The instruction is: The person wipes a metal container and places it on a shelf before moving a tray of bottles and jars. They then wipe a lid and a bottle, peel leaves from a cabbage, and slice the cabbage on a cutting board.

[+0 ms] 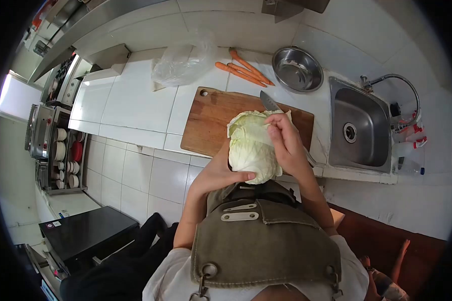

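A pale green cabbage (pixel 251 150) is held up in front of my apron, over the near edge of a wooden cutting board (pixel 206 118). My left hand (pixel 223 170) grips it from the left and below, thumb across its lower front. At its upper right, the bent fingers of my right hand (pixel 286 138) pinch together at an outer leaf; the exact spot between the fingertips is hidden. Behind the cabbage lies a knife (pixel 268 102) on the board, blade tip pointing away, its middle covered by my right hand.
Several carrots (pixel 243 70) lie beyond the board, beside a crumpled clear plastic bag (pixel 183 62) and a steel bowl (pixel 297 70). At right is a sink (pixel 359 125) with a curved faucet (pixel 409 83) and spray bottles (pixel 412 143). People are partly visible at lower left and lower right.
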The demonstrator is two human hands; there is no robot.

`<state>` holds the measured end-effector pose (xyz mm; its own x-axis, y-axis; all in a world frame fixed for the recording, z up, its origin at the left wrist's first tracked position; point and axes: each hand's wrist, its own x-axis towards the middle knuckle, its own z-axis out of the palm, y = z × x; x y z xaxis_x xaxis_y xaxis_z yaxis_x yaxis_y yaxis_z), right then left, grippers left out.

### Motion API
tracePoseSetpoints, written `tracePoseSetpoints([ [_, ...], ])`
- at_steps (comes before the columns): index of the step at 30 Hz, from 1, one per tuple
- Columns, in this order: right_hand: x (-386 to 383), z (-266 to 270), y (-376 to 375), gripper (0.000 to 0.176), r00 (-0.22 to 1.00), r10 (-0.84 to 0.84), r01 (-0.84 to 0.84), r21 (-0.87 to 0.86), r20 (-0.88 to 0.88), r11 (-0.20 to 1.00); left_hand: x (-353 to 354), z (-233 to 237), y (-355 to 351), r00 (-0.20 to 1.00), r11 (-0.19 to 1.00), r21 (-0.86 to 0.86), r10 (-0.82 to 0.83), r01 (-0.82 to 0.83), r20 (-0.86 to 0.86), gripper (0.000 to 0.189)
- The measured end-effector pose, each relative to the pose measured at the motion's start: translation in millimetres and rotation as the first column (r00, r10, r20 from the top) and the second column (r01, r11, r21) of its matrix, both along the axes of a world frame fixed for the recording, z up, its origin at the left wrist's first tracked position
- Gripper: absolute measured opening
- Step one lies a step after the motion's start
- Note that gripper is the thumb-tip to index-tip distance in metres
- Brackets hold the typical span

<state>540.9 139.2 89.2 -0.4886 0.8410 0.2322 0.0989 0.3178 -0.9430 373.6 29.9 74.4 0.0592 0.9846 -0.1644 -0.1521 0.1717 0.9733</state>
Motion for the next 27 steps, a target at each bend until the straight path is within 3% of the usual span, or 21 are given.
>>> tracePoseSetpoints([
  [2,1.5,11.7,0.1,0.016,0.988,0.139,-0.149,0.140,0.073,0.979,-0.5,-3.7,0.0,1.000,1.000,0.011,-0.005,0.005,-0.001,0.095],
  [5,9.4,14.7,10.5,0.020,0.955,0.225,-0.255,0.149,0.192,0.955,-1.1,-3.9,-0.9,1.000,0.999,0.030,-0.020,0.021,-0.024,0.097],
  [9,8.6,11.7,13.0,0.020,0.976,0.191,-0.211,0.231,0.107,0.950,-3.2,-4.7,-2.4,1.000,0.997,0.071,-0.026,0.026,-0.001,0.104],
  [12,5.8,4.7,9.7,0.019,0.989,0.141,-0.133,0.150,-0.048,0.980,-5.3,-3.2,-3.7,0.999,1.000,0.030,-0.010,0.008,0.048,0.109],
  [14,7.6,9.3,7.6,0.017,0.997,0.042,-0.046,-0.053,-0.067,0.998,-5.8,-5.6,-4.2,0.995,1.000,0.015,0.009,-0.010,0.102,0.109],
  [21,9.1,4.0,12.4,0.017,0.996,-0.004,-0.005,-0.092,-0.095,0.996,1.3,-12.8,-2.3,0.957,0.994,-0.037,0.109,-0.102,0.271,0.108],
  [27,8.0,6.9,13.0,0.017,0.989,-0.045,0.026,-0.133,-0.139,0.991,5.1,-10.1,-2.0,0.961,0.992,-0.032,0.127,-0.123,0.246,0.105],
])
